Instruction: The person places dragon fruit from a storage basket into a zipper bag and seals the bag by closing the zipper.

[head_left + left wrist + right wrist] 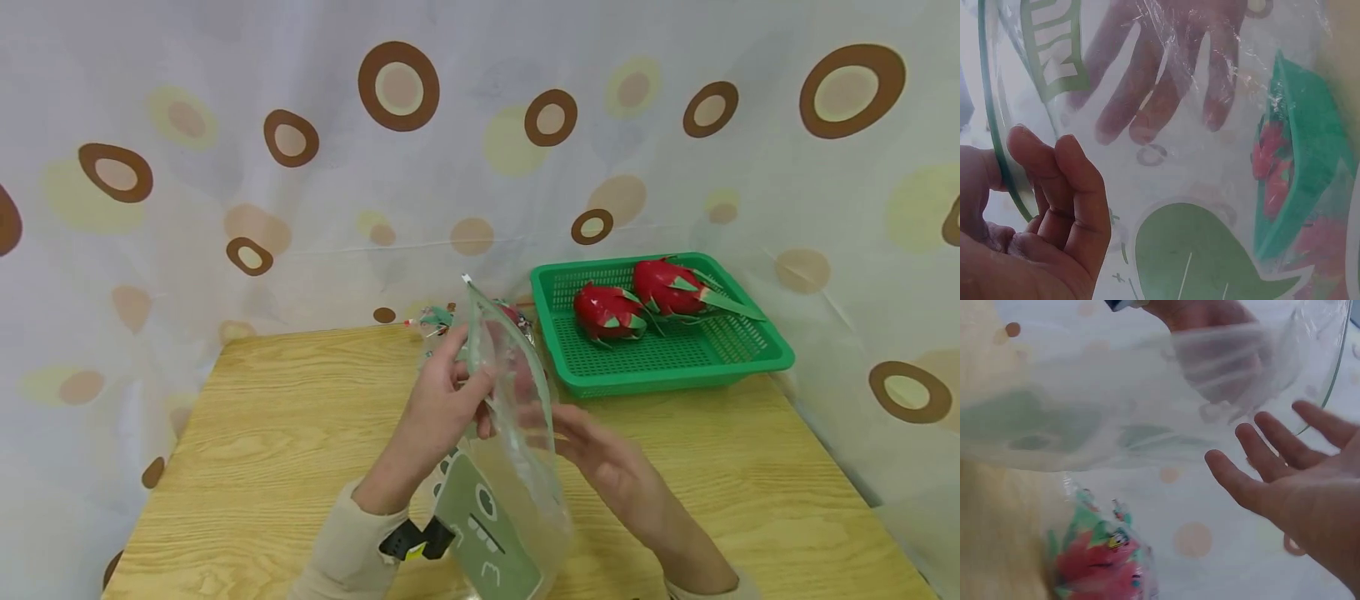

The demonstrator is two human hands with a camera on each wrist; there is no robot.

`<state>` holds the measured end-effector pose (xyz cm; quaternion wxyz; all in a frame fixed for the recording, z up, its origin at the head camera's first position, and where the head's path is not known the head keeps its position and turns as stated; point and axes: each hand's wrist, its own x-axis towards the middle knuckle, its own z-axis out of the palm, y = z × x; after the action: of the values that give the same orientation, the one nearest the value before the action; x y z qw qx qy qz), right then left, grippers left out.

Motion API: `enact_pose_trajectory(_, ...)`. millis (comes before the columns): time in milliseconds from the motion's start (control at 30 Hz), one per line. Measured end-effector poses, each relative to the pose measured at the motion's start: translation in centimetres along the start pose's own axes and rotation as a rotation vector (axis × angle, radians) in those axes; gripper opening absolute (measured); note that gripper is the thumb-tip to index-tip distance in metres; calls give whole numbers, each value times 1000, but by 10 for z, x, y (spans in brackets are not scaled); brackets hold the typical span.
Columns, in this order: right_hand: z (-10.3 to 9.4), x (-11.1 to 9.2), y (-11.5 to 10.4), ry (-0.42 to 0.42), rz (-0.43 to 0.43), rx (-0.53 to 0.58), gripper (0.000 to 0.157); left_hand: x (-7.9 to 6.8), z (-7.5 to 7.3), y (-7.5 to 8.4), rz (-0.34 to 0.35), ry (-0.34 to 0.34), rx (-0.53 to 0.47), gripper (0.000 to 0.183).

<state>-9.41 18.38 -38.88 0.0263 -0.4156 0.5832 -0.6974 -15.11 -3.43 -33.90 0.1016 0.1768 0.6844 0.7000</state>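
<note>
A clear zip-top bag (491, 525) with a green cartoon face hangs upright over the table, its mouth parted at the top. My left hand (442, 400) pinches the bag near its rim, thumb on one side and curled fingers on the other; the left wrist view shows this left hand (1060, 219) beside the green-edged opening. To the bag's right is my right hand (618, 467), fingers extended. Its spread fingers (1266, 453) stand beside the plastic in the right wrist view. Behind the raised bag sits a packed red fruit with green tips (1100, 562), partly hidden in the head view.
A green plastic basket (675, 379) stands at the back right, holding two dragon fruits, one on the left (607, 312) and one on the right (667, 287). The wooden table (285, 417) ends at a patterned curtain (465, 167).
</note>
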Motion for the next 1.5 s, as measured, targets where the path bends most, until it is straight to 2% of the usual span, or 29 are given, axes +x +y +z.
enact_pose_trajectory(100, -4, 13, -11, 88, 76, 8, 49, -2, 3, 3, 6, -46, -5, 56)
enact_pose_trajectory(233, -4, 30, -26, 199, 257, -122, 43, -6, 8, 8, 27, -92, 28, 57)
enact_pose_trajectory(367, -3, 44, -36, 233, 374, -253, 42, -9, 13, 12, 37, -137, 49, 57)
enact_pose_trajectory(500, -1, 54, -41, 229, 441, -294, 43, -13, 18, 15, 22, -177, 62, 55)
enact_pose_trajectory(633, -1, 59, -43, 198, 425, -280, 45, -16, 17, 18, 8, -198, 85, 57)
enact_pose_trajectory(833, -10, 58, -51, 175, 363, -313, 41, -24, 6, 23, -41, -189, 124, 68)
enact_pose_trajectory(933, -16, 56, -57, 173, 350, -372, 40, -29, 0, 25, -60, -168, 153, 67)
enact_pose_trajectory(1167, -32, 51, -68, 204, 415, -564, 30, -38, -17, 29, -60, -139, 181, 61)
enact_pose_trajectory(1500, -52, 43, -73, 230, 426, -693, 21, -47, -36, 35, -92, -71, 252, 47)
